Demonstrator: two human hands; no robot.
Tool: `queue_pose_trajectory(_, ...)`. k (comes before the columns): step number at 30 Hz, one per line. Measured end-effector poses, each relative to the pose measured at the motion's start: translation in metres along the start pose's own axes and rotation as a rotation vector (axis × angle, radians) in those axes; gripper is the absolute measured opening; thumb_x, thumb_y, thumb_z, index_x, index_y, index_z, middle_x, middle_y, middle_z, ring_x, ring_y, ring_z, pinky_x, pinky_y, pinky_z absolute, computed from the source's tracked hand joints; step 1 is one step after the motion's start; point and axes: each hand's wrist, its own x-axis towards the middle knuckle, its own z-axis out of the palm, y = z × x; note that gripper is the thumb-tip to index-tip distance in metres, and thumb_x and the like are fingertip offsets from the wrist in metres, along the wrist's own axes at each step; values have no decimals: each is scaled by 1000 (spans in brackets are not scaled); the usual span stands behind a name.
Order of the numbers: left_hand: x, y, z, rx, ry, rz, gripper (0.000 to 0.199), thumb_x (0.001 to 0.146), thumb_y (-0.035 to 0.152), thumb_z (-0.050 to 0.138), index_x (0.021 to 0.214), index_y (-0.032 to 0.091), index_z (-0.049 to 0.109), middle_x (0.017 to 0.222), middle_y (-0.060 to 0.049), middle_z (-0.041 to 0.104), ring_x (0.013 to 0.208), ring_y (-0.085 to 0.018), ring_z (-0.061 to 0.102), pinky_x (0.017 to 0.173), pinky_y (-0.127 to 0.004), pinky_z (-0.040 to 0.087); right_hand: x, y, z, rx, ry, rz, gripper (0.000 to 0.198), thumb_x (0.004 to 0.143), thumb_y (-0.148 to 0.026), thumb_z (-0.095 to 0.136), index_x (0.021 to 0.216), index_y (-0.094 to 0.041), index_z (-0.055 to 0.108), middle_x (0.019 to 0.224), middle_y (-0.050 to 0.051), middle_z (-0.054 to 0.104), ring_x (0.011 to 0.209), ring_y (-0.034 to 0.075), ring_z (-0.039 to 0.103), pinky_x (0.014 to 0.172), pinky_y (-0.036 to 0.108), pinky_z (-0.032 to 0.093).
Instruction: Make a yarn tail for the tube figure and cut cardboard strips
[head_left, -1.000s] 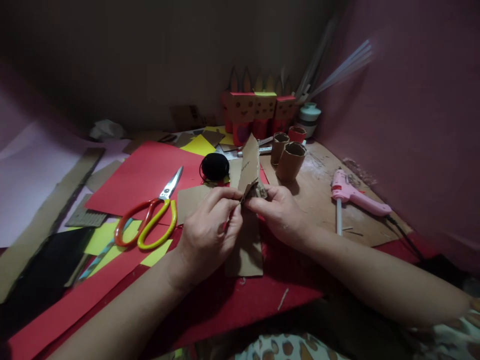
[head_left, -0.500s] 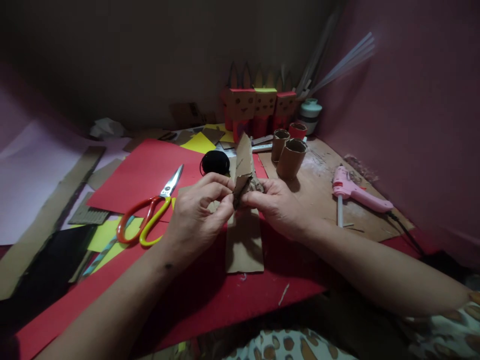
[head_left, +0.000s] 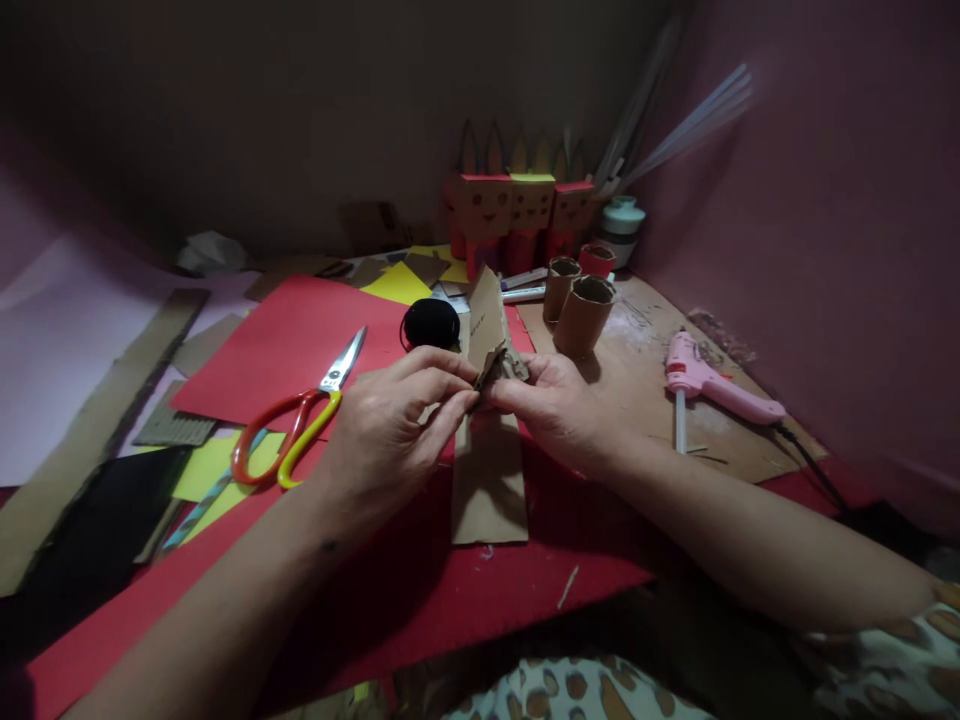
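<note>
Between my two hands stands a torn, layered piece of cardboard point(head_left: 487, 318), tilted upward with faint print on its face. My left hand point(head_left: 409, 415) pinches its lower left edge between thumb and fingers. From the other side my right hand point(head_left: 551, 405) is closed round its ragged lower right part. Below them a flat cardboard strip point(head_left: 489, 490) lies on the red table surface. Behind my left hand sits a ball of black yarn point(head_left: 431, 325), and scissors point(head_left: 307, 420) with a red and a yellow handle lie to its left.
Cardboard tubes point(head_left: 585, 315) stand behind my right hand. A pink glue gun point(head_left: 712, 380) rests on a cardboard sheet point(head_left: 637, 400) at right. Box-headed cardboard figures point(head_left: 486, 205) and a jar point(head_left: 621, 230) stand at the back. Red paper point(head_left: 277, 340) lies at left.
My left thumb and fingertips have shifted slightly to the right and up along the cardboard's edge. My right hand keeps its hold, with the cardboard nearly in the same place.
</note>
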Motion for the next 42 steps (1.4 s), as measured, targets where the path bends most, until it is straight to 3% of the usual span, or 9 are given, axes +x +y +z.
queue_pose_trajectory(10,-1,1,-3,-28,-14,-16,13,83,14,55,75,17,65,90,-2,67,76,-10,64,68,-20,50,0,0,0,7,12,-2,7,70,-20,57,64,-17,56,58,-2,50,60,12,49,60,27,43)
queue_pose_trajectory(17,-2,5,1,92,15,30,13,81,14,54,70,16,60,90,-4,67,74,-13,63,65,-26,49,-1,-4,4,-21,35,-2,6,69,-18,55,64,-16,52,62,-3,49,62,11,49,61,27,42)
queue_pose_trajectory(20,-4,7,3,103,32,-31,14,80,14,53,68,16,59,90,-4,66,75,-13,62,66,-26,49,-3,-8,9,-47,63,15,3,69,-18,54,67,-16,53,64,-2,51,64,11,50,61,26,42)
queue_pose_trajectory(26,-3,11,8,-72,29,-200,18,79,8,52,64,15,58,90,-2,62,78,-9,60,64,-20,47,-6,-7,13,-184,86,76,7,70,-21,53,67,-14,54,62,-2,48,58,10,43,54,25,36)
queue_pose_trajectory(34,-10,8,21,-11,117,-96,14,78,4,51,69,14,55,94,-5,58,85,-11,58,72,-21,47,-6,-4,14,-59,84,92,9,66,-16,51,59,-17,45,56,-5,43,52,7,39,49,21,31)
queue_pose_trajectory(42,-11,9,25,59,138,-28,12,78,5,52,72,15,53,96,-6,57,88,-13,59,73,-24,50,-7,-6,14,-148,114,45,10,64,-14,51,57,-17,44,55,-6,41,52,7,36,46,21,28)
